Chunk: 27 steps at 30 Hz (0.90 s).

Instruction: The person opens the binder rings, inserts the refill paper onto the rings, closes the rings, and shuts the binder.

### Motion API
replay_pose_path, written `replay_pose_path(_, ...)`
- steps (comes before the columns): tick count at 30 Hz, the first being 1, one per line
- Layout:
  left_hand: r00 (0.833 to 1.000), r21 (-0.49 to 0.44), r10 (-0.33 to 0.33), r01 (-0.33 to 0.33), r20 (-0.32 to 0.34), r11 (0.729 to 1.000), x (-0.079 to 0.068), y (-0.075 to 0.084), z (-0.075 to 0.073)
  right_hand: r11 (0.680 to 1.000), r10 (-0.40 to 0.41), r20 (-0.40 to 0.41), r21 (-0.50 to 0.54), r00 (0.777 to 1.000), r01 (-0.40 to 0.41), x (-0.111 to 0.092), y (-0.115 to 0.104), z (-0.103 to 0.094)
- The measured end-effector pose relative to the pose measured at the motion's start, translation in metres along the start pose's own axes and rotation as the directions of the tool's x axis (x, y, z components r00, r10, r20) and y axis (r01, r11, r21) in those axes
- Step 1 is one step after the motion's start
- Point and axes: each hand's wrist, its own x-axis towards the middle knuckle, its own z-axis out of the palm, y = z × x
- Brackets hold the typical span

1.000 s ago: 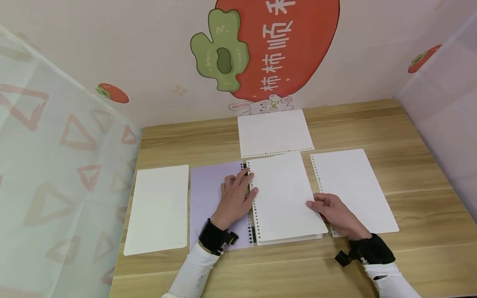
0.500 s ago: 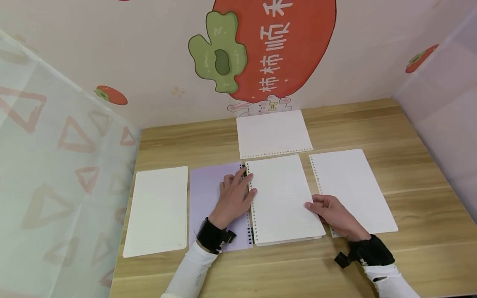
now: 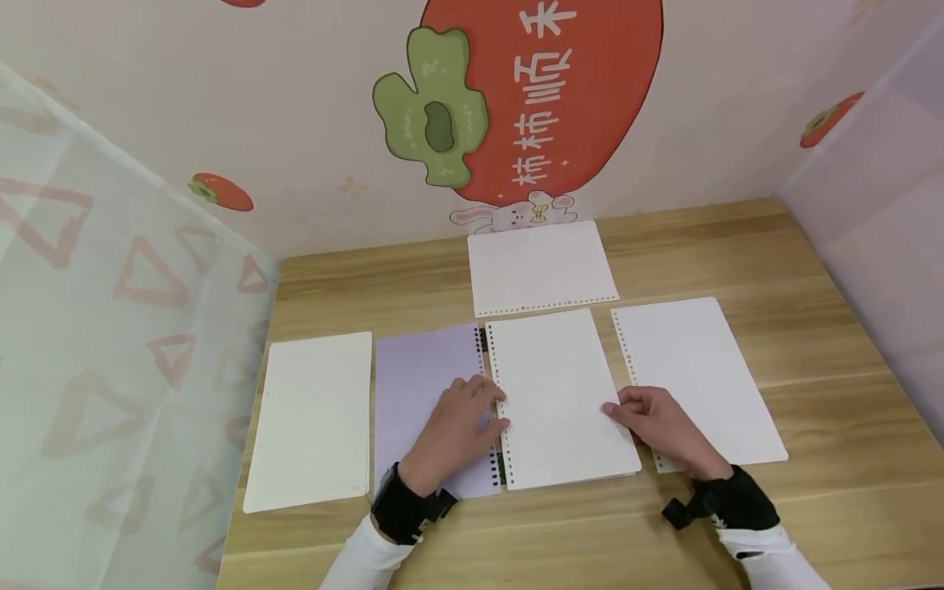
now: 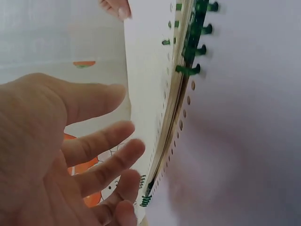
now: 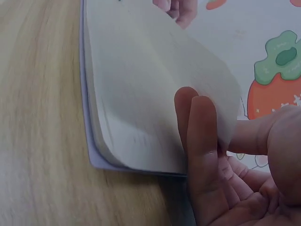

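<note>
A loose-leaf notebook lies open on the table, its purple cover (image 3: 416, 377) to the left and its lined, hole-edged page (image 3: 553, 393) to the right. Green binder rings (image 4: 192, 44) show at the spine in the left wrist view; a middle stretch of holes has none. My left hand (image 3: 459, 422) hovers at or lightly touches the spine, fingers spread and loosely bent, gripping nothing. At the page's right edge my right hand (image 3: 660, 422) pinches the top paper between thumb and fingers. In the right wrist view the pinched sheet (image 5: 155, 80) bows up from the stack.
Loose lined sheets lie around the notebook: a left sheet (image 3: 313, 418), a back sheet (image 3: 542, 266) turned sideways and a right sheet (image 3: 693, 377) partly under my right forearm. A printed backdrop (image 3: 317, 106) rises behind the wooden table (image 3: 560, 541).
My left hand has slid down along the spine toward me, uncovering the upper rings. The page's lower edge has settled closer onto the stack. My right hand keeps its pinch at the edge.
</note>
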Motion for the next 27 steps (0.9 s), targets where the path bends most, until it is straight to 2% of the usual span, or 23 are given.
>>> replay_pose_path(4, 0.996, 0.004, 0.062, -0.062, 0.06, 0.998, -0.006, 0.007, 0.0, 0.999, -0.012, -0.025, -0.041, 1.0, 0.011, -0.002, -0.001, -0.002)
replay_pose_path(11, 0.976, -0.013, 0.136, -0.135, 0.171, 0.991, -0.014, 0.015, 0.004, 0.998, -0.029, -0.03, -0.063, 0.999, 0.028, -0.005, 0.0, -0.005)
replay_pose_path(14, 0.968, 0.0, 0.17, -0.172, 0.183, 0.985, -0.016, 0.016, 0.006, 0.998, -0.02, -0.024, -0.055, 1.0, 0.018, -0.005, 0.0, -0.009)
replay_pose_path(20, 0.957, 0.017, 0.203, -0.211, 0.208, 0.977, -0.019, 0.018, 0.008, 0.998, -0.012, 0.0, 0.065, 1.0, 0.012, -0.006, 0.001, -0.026)
replay_pose_path(27, 0.952, 0.004, 0.214, -0.22, 0.219, 0.975, -0.025, 0.017, 0.01, 0.995, -0.011, -0.064, 0.094, 0.998, 0.017, -0.011, 0.004, -0.044)
